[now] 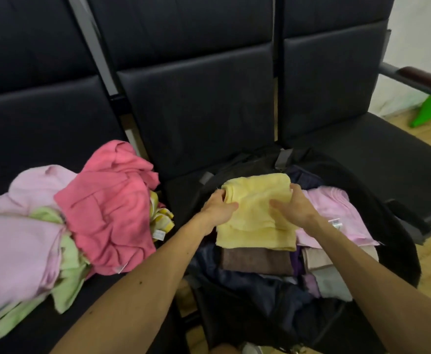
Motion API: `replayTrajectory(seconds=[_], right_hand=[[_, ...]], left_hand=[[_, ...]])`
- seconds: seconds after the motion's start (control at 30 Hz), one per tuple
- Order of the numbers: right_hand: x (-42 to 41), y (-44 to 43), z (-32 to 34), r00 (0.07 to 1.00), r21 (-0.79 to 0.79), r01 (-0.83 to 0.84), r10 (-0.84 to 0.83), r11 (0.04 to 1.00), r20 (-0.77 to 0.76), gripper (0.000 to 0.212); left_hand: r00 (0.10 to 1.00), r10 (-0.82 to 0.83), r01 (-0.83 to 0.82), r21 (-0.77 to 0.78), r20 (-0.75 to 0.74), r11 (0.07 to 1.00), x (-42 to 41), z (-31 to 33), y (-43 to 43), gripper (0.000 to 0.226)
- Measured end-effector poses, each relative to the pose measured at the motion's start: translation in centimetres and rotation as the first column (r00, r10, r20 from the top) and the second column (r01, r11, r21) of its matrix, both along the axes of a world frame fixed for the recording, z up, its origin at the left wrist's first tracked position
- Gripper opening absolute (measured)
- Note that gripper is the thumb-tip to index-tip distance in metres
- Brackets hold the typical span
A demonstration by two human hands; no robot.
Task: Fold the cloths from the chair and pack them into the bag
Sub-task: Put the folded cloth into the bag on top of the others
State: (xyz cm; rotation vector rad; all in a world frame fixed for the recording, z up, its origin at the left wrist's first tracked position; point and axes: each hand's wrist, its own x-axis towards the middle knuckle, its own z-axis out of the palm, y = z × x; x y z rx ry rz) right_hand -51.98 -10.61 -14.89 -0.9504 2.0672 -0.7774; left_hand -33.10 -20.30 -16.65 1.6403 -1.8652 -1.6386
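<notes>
Three black chairs (196, 111) are standing in a row. One bag (400, 241) is lying open by the middle and right chairs. Two hands are working over it. The left hand (219, 209) and right hand (297, 209) are each keeping a curled grip on one side edge of the folded yellow cloth (255, 221), which is sitting at the bag's mouth on top of the packed cloths. Five folded cloths are showing inside: lilac cloth (337, 213), brown cloth (255, 260), beige cloth (316, 259), grey cloth (332, 282) and a purple sliver (297, 261). Four unfolded cloths are lying heaped on the left seat: pale pink cloth (18, 238), green cloth (69, 282), coral cloth (109, 215) and striped cloth (159, 221).
</notes>
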Motion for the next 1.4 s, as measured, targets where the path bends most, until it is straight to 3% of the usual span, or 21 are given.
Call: replayTrajectory(seconds=[0.07, 0.13, 0.17, 0.27, 0.33, 0.43, 0.63, 0.73, 0.9, 1.07, 1.2, 1.3, 1.4], right_hand=[[1.7, 1.0, 1.7, 0.967, 0.08, -0.094, 0.11, 0.992, -0.228, 0.095], [4.5, 2.3, 3.3, 0.909, 0.046, -0.179, 0.183, 0.983, -0.373, 0.099], [6.7, 3.2, 4.1, 0.91, -0.014, -0.219, 0.199, 0.976, -0.364, 0.095], [14.6, 5.7, 4.8, 0.945, -0.25, -0.296, 0.245, 0.922, -0.214, 0.068], [20.6, 6.6, 3.4, 0.948, -0.316, -0.317, 0.296, 0.894, -0.112, 0.049], [28.8, 6.3, 0.3, 0.941, -0.294, -0.317, 0.337, 0.902, 0.019, 0.029], [38.7, 3.3, -3.4, 0.908, -0.165, -0.378, 0.399, 0.911, 0.128, 0.03], [41.5, 0.9, -5.0, 0.872, -0.119, -0.448, 0.463, 0.886, 0.157, 0.033], [43.9, -2.2, -6.7, 0.805, -0.056, -0.495, 0.482, 0.867, 0.345, 0.05], [45.3, -3.2, -8.5, 0.816, -0.031, -0.436, 0.41, 0.899, 0.407, 0.049], [45.5, -3.3, -7.9, 0.835, -0.096, -0.37, 0.376, 0.924, 0.402, 0.041], [45.3, -2.8, -6.6, 0.844, -0.175, -0.341, 0.383, 0.924, 0.376, 0.043], [44.9, -2.0, -5.3, 0.811, -0.307, -0.381, 0.474, 0.872, 0.343, 0.062]], left_hand=[[0.999, -0.009, 0.006, -0.092, -0.035, 0.996, 1.8, 2.5, 0.3, 0.048], [0.99, 0.035, -0.062, -0.196, -0.138, 0.979, 4.8, 5.1, 1.2, 0.023], [0.978, 0.067, -0.115, -0.247, -0.195, 0.962, 6.8, 6.4, 2.1, 0.015], [0.923, 0.18, -0.301, -0.346, -0.341, 0.889, 13.6, 8.7, 5.4, 0.016], [0.904, 0.267, -0.39, -0.386, -0.334, 0.836, 19.2, 8.4, 8.2, 0.011], [0.898, 0.41, -0.438, -0.423, -0.16, 0.793, 27.1, 4.7, 10.7, 0.01], [0.795, 0.597, -0.493, -0.462, 0.104, 0.737, 34.1, -2.8, 10.7, 0.006], [0.774, 0.583, -0.403, -0.519, 0.246, 0.754, 35.3, -4.1, 9.1, 0.007], [0.745, 0.495, -0.238, -0.514, 0.448, 0.824, 37.0, -6.0, 7.4, 0.026], [0.692, 0.476, -0.185, -0.504, 0.542, 0.844, 38.2, -7.5, 7.3, 0.017], [0.745, 0.525, -0.246, -0.563, 0.411, 0.789, 38.0, -5.7, 7.1, 0.019], [0.818, 0.542, -0.34, -0.598, 0.192, 0.726, 37.8, -2.8, 7.8, 0.015], [0.837, 0.536, -0.51, -0.507, -0.108, 0.695, 38.3, 0.3, 8.8, 0.014]])
